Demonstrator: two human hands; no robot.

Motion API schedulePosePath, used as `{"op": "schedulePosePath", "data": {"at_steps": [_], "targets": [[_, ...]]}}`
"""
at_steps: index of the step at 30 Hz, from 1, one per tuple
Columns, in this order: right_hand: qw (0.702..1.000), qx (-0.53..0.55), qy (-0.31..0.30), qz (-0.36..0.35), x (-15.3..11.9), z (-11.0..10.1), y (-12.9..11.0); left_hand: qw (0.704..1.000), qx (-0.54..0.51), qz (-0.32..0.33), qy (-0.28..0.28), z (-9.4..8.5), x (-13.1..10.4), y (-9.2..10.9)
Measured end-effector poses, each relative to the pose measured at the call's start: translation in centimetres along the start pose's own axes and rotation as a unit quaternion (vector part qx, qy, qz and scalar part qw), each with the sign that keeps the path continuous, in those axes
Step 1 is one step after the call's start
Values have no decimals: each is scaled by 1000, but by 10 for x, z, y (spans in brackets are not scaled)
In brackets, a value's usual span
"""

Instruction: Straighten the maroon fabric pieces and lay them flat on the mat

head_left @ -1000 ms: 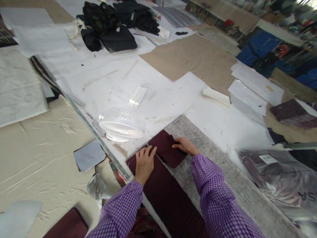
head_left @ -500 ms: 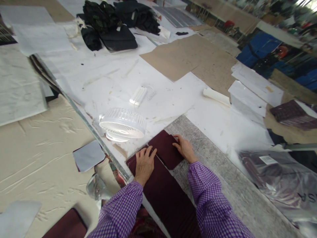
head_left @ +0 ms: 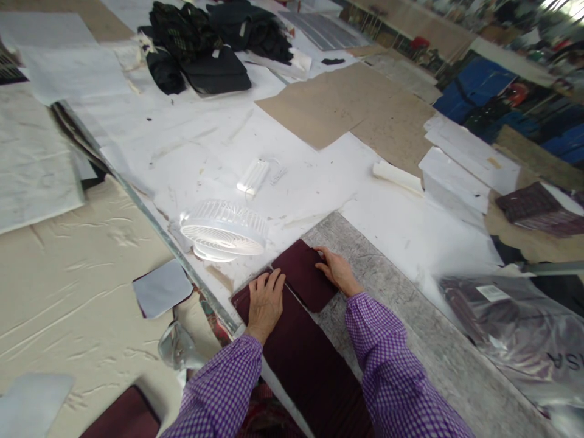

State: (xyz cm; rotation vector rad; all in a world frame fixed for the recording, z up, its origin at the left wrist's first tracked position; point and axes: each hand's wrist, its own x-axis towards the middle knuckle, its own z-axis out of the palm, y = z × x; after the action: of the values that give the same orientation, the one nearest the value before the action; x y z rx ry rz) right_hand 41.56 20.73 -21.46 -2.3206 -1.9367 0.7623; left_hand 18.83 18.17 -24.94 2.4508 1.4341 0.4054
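Note:
A long row of overlapping dark maroon fabric pieces runs toward me along the grey board. My left hand lies on its far end, palm down with the fingers stretched out. Beside it is a smaller maroon fabric piece, lying flat on the board. My right hand has this piece's right edge between thumb and fingers; the fingertips are partly hidden. A narrow gap separates the small piece from the long row.
Just beyond my hands stands a white fan, with a white power pack behind it. Plastic-wrapped maroon goods lie at right. Dark garments are heaped at the back. A grey-faced piece rests on beige cloth at left.
Almost nothing differs. The whole view has shifted very slightly; both hands keep their places on the maroon pieces.

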Motion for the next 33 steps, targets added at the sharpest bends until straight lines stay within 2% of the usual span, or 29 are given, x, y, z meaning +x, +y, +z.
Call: {"op": "schedulePosePath", "data": {"at_steps": [7,21,33], "targets": [[1000,5,-10,-21,2,-3,0,1000,3,0,-4,-3,1,1],[1000,13,-18,13,10,-1,0,1000,7,6,-11,-2,1,1],[996,19,68,56,13,17,1,1000,2,16,-17,2,-1,-2]]}}
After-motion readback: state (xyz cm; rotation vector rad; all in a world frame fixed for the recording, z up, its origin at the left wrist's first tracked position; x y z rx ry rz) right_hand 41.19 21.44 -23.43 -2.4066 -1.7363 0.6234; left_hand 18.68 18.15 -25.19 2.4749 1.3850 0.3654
